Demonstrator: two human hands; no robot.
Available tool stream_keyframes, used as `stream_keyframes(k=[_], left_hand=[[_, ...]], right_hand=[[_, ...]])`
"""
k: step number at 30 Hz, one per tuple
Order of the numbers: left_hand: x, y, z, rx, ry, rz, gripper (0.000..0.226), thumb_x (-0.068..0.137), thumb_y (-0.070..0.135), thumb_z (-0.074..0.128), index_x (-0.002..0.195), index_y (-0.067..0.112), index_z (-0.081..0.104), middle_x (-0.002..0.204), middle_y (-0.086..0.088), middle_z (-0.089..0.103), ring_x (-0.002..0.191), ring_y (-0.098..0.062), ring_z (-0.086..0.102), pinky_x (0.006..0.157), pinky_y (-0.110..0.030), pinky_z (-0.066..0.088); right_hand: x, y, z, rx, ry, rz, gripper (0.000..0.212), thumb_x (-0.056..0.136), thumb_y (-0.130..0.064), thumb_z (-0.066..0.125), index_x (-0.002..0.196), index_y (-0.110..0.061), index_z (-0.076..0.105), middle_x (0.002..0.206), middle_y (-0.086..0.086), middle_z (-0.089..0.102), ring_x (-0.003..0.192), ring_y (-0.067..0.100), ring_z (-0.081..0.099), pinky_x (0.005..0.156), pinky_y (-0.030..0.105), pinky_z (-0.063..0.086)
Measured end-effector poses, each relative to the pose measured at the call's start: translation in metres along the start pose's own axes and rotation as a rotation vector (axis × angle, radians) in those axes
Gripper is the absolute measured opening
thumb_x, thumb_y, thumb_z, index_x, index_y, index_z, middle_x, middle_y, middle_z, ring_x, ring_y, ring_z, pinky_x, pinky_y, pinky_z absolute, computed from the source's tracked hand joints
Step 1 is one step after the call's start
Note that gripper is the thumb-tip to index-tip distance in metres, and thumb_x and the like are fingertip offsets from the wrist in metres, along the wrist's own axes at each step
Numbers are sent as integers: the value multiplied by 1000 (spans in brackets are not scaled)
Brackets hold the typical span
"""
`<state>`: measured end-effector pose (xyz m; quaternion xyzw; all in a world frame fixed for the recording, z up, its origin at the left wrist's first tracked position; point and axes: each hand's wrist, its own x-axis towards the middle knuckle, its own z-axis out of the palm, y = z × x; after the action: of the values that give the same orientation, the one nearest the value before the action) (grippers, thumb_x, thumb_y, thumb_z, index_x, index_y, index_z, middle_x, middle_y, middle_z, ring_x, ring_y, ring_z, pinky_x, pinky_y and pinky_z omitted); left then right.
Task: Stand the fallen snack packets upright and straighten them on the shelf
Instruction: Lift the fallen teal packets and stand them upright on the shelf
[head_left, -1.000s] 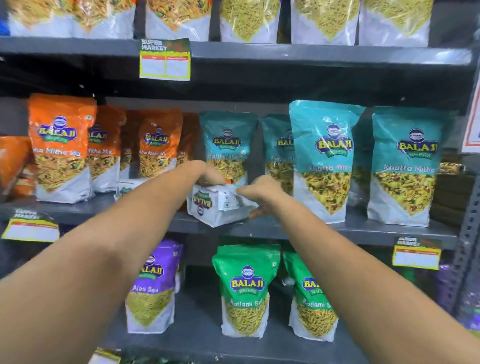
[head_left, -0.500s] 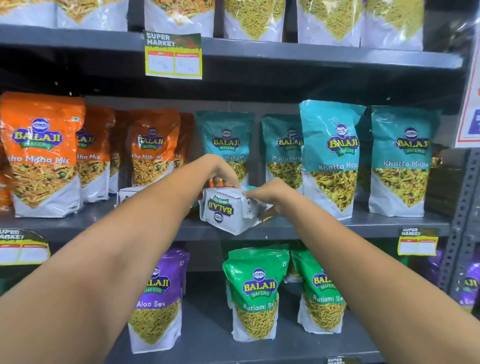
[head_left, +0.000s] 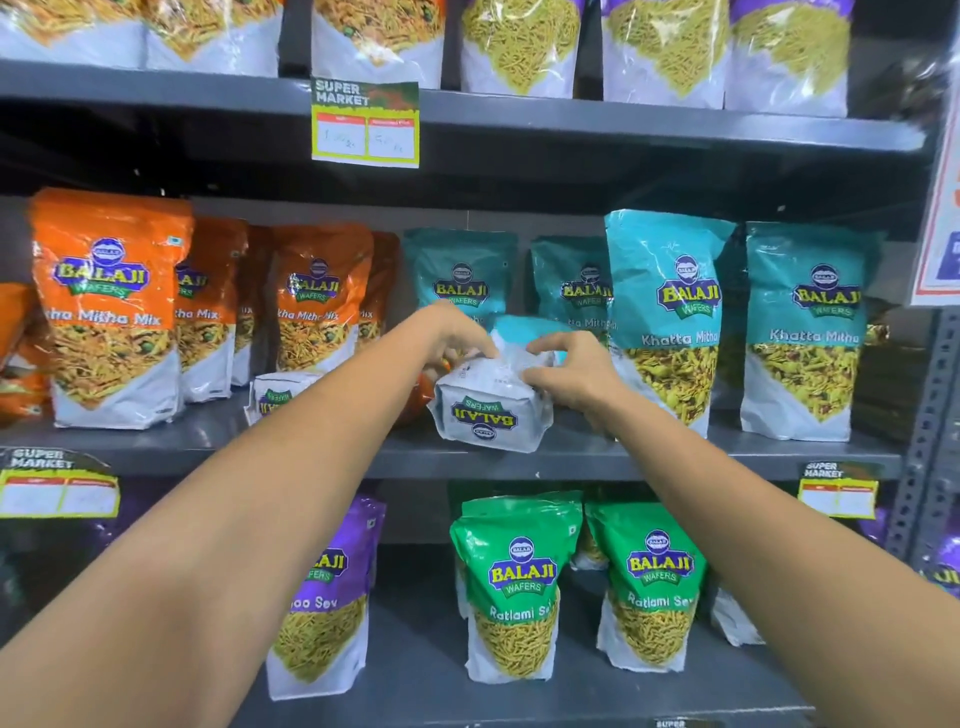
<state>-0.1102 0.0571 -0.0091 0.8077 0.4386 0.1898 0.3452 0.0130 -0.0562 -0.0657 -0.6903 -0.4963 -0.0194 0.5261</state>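
A fallen teal snack packet (head_left: 491, 410) lies at the front of the middle shelf (head_left: 675, 460), its white base and upside-down logo facing me. My left hand (head_left: 452, 332) grips its top left side. My right hand (head_left: 574, 369) holds its right side. A second fallen packet (head_left: 283, 397) lies to the left, white base forward, between the orange packets. Upright orange packets (head_left: 109, 306) stand on the left of this shelf, upright teal ones (head_left: 670, 317) on the right.
The shelf above (head_left: 623, 127) carries more packets and a yellow price tag (head_left: 365, 124). Below stand green packets (head_left: 519, 587) and a purple one (head_left: 324, 597). A grey slotted upright (head_left: 930, 431) bounds the right side.
Both hands have shifted on the fallen teal packet, lifting its far end so the teal top shows behind the white base. The camera has drifted a little.
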Motion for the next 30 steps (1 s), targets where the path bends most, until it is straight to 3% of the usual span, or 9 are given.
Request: stream_keyframes(k=[4,6,10,15,20,22,24,27,30], left_hand=[[-4,-4,2,-80,335,84,65,50,36,88,103,4,64,103,-13,68,92,-31,69,79,-44,59],[-6,-11,9,-80,490,133,46,49,41,85,85,16,69,99,-5,71,96,-28,68,80,-35,57],[-8,-48,46,-139,665,203,40,55,30,87,88,23,66,98,-1,71,95,-23,67,75,-28,52],[-4,-79,72,-201,721,264,58,51,28,91,98,15,59,101,-5,70,92,-25,66,78,-35,54],[0,-81,67,-167,714,276,53,50,29,92,83,17,52,85,0,64,80,-22,63,72,-35,54],[0,-82,69,-157,729,286,52,51,30,91,82,16,52,82,1,62,75,-20,60,67,-33,52],[-1,-81,69,-149,739,288,51,52,28,91,79,16,50,79,2,59,71,-19,56,63,-30,46],[-1,-76,68,-82,744,312,46,54,22,90,77,18,51,87,-1,54,76,-22,57,65,-29,44],[-2,-71,68,-24,731,303,36,61,19,85,83,19,57,92,-6,64,86,-26,63,68,-30,48]], right_hand=[[7,14,3,-95,-7,-303,39,79,-11,68,118,-14,65,147,17,38,109,20,51,101,34,39],[10,22,12,-106,31,-423,37,81,-10,67,118,-13,64,152,19,27,130,25,43,102,30,37],[9,46,36,-179,18,-631,33,81,-1,64,114,-7,60,153,23,19,104,27,61,86,32,48],[14,63,53,-220,-59,-677,36,81,1,63,112,-13,54,152,16,19,109,30,55,86,41,50],[22,62,48,-59,30,-579,62,70,-1,73,123,-9,42,145,13,20,99,29,57,77,33,56],[19,62,47,94,62,-446,77,66,-6,79,129,-15,35,141,4,21,90,18,60,70,17,55],[19,58,47,253,53,-236,85,68,-13,80,134,-20,28,129,-4,33,91,14,62,72,21,55],[31,51,45,541,-101,15,53,87,-12,59,135,-8,35,110,2,54,94,25,59,78,33,51],[36,36,44,629,-134,107,21,94,-13,33,92,-10,54,83,10,55,70,21,48,59,29,39]])
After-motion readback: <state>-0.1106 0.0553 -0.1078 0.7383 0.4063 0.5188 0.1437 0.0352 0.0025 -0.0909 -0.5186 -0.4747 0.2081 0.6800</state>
